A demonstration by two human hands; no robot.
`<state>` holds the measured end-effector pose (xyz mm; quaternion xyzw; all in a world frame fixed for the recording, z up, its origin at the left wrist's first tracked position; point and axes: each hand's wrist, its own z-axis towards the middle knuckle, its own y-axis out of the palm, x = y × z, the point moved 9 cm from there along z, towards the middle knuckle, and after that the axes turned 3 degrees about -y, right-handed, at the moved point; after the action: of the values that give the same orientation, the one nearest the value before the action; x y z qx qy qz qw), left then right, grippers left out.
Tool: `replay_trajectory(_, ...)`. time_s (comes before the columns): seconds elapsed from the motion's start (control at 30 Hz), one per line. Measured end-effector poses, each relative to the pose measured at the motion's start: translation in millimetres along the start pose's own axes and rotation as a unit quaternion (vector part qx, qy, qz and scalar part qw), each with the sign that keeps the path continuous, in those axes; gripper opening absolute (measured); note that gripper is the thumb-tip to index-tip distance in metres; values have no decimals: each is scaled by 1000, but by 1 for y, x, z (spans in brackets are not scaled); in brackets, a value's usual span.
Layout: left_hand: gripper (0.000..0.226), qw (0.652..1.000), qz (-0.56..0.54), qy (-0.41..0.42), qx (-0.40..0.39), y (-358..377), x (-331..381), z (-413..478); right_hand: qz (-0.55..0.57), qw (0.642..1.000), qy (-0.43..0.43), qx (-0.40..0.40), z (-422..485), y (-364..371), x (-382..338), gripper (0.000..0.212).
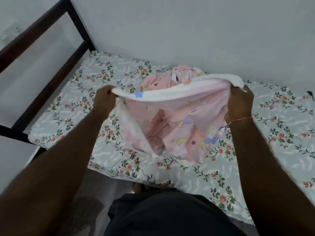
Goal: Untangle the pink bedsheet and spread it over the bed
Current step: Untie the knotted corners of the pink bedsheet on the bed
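The pink bedsheet (177, 116), printed with moons and small shapes, hangs bunched above the bed (71, 103). Its white edge is stretched between both hands. My left hand (104, 97) grips the edge at the left end, fingers curled round it. My right hand (239, 104) grips the other end, with a red thread on the wrist. The rest of the sheet sags down in folds onto the mattress, and a crumpled part lies behind near the wall. The bed carries a pale floral cover.
A dark bed frame (56, 70) runs along the left end of the mattress. A white wall (187, 31) stands right behind the bed. I stand at the near edge, with dark floor (95, 188) below and a foot (138, 187) by the mattress.
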<state>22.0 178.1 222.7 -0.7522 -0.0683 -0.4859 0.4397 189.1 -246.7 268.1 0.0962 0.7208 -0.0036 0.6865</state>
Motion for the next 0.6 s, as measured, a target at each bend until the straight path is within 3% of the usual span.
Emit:
replay_trajectory(0.03, 26, 991, -127, -26, 19, -10, 17, 4, 2, 1000, -5, -22, -4, 7, -1, 22)
replay_trajectory(0.1, 28, 934, -350, -66, 39, -30, 51, 7, 3, 999, -9, -30, -12, 15, -1, 22)
replay_trajectory(0.17, 20, 888, -455, -16, 59, -61, 86, 7, 24, 1000, -12, -17, -11, 14, -3, 19)
replay_trajectory(0.2, 13, 885, -456, 48, 82, -82, 106, 3, 17, 1000, -14, -14, -8, 12, -4, 16)
replay_trajectory(0.27, 12, 910, -331, 202, 145, -117, 143, -14, -11, 1000, -20, -12, -6, 13, -6, 11)
replay_trajectory(0.33, 17, 939, -42, 296, 170, -111, 164, -22, -45, 998, -26, -39, -7, 22, -6, 13)
replay_trajectory(0.37, 17, 938, 146, 288, 125, -88, 154, -14, -84, 994, -33, -65, -12, 31, -5, 17)
replay_trajectory(0.4, 18, 916, 314, 247, 39, -61, 122, -2, -128, 986, -44, -99, -18, 42, -5, 23)
replay_trajectory(0.47, 17, 823, 532, 123, -160, -25, 29, 4, -202, 960, -54, -186, -38, 67, 1, 30)
replay_trajectory(0.53, 18, 761, 593, 9, -264, -23, -42, -8, -276, 917, -54, -283, -66, 90, 15, 32)
replay_trajectory(0.57, 25, 767, 579, -6, -276, -19, -55, -16, -308, 890, -46, -332, -84, 100, 23, 35)
replay_trajectory(0.6, 42, 803, 530, 22, -271, -8, -54, -21, -330, 863, -30, -382, -105, 108, 32, 38)
